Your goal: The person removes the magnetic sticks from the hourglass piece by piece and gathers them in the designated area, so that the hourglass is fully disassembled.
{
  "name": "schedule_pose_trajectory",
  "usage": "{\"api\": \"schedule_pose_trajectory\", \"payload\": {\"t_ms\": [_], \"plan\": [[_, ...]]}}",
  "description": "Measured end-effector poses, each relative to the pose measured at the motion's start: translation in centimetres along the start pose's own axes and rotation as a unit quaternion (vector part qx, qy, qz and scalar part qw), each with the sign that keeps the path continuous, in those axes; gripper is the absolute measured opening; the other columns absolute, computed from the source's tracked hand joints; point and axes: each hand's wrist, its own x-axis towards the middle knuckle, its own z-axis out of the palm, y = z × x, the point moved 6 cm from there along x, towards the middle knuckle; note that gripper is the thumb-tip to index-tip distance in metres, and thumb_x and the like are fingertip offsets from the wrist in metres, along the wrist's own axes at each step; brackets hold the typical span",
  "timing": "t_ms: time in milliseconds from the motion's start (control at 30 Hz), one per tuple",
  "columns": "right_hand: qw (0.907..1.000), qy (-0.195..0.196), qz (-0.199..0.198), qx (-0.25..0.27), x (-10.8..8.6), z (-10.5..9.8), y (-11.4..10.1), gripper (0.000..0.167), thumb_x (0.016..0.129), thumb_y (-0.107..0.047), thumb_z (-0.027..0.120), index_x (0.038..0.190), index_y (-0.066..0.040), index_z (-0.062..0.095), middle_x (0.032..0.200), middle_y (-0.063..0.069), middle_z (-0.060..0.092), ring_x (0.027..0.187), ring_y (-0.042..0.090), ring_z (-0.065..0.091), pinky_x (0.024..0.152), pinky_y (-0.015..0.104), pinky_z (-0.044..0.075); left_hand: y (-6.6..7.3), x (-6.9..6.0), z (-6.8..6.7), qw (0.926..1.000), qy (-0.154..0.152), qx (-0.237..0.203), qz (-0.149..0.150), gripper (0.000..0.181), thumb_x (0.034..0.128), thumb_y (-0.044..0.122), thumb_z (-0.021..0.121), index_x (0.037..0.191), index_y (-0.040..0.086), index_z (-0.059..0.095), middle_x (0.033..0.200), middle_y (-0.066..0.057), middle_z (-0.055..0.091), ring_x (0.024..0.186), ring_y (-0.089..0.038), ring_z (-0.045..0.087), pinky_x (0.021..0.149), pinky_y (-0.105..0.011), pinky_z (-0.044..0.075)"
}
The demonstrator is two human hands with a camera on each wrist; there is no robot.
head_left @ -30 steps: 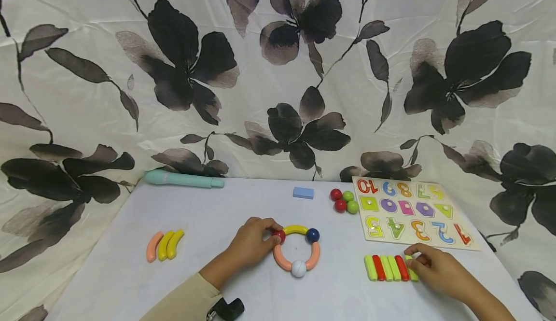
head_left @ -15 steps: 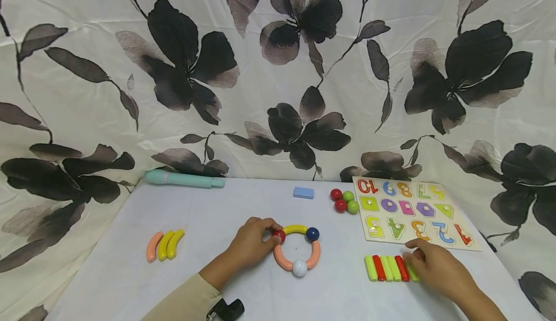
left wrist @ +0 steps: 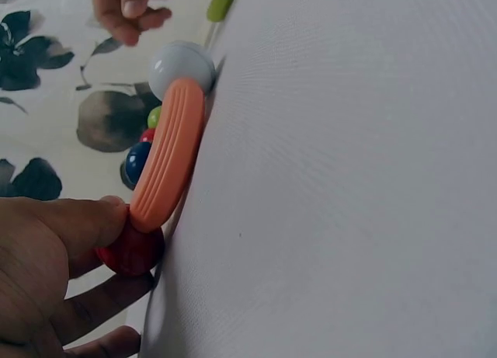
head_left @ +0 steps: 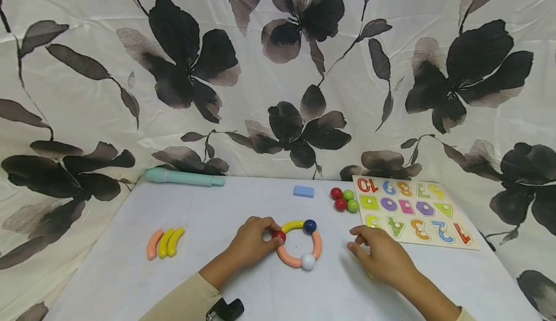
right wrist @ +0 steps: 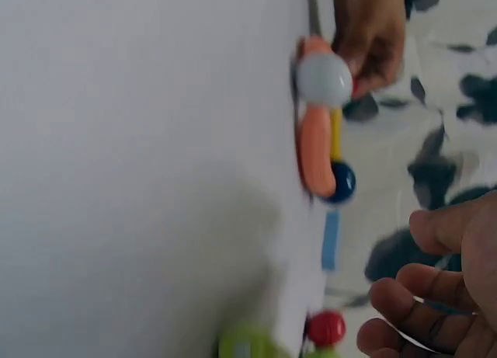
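Note:
My left hand [head_left: 252, 241] pinches a red ball [head_left: 280, 236] between thumb and fingers. That ball belongs to a ring on the white table, joined with a yellow curved bar [head_left: 292, 226], a dark blue ball [head_left: 310, 226], a white ball [head_left: 308, 261] and two orange curved bars [head_left: 288, 258]. To the ring's right, my right hand [head_left: 386, 258] hovers with loosely bent fingers, and the right wrist view shows nothing between them. It covers nearly all the row of short sticks in the head view; a green stick [left wrist: 224, 1] shows in the left wrist view.
One orange and two yellow curved bars [head_left: 175, 242] lie at left. A mint-green tube [head_left: 184, 177] and a blue block [head_left: 303, 192] lie along the back edge. Red and green balls [head_left: 340, 205] sit beside a number puzzle board [head_left: 406, 208].
My right hand has left the end of the stick row and moved left toward the ring. Around the red ball the ring has turned slightly, its white ball shifting right and up. My left hand stays put.

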Motion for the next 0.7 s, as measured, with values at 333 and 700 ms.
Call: {"api": "schedule_pose_trajectory", "payload": {"t_ms": [333,700], "plan": [[0.9938,-0.105,-0.031,-0.017,1.9,5.4,-5.2,0.091,0.083,-0.062,0.077,0.155,-0.017,0.044,0.129,0.014,0.06,0.107,0.028,0.063,0.08,0.056,0.056,-0.2,0.1,0.1,0.9998,-0.007,0.011,-0.012,0.024,0.0834,0.029,0.086,0.099,0.023,0.07,0.094,0.01,0.064,0.11,-0.025,0.058,0.092,-0.05,0.048],[0.9923,-0.113,-0.021,-0.046,4.3,6.6,-6.7,0.104,0.078,-0.067,0.078,0.156,-0.01,0.041,0.128,0.02,0.06,0.11,0.033,0.062,0.077,0.054,0.056,0.2,0.0,0.2,0.9992,-0.011,0.035,0.015,0.024,0.0836,0.026,0.084,0.105,0.021,0.074,0.091,0.007,0.061,0.1,-0.022,0.055,0.084,-0.045,0.047]]}}
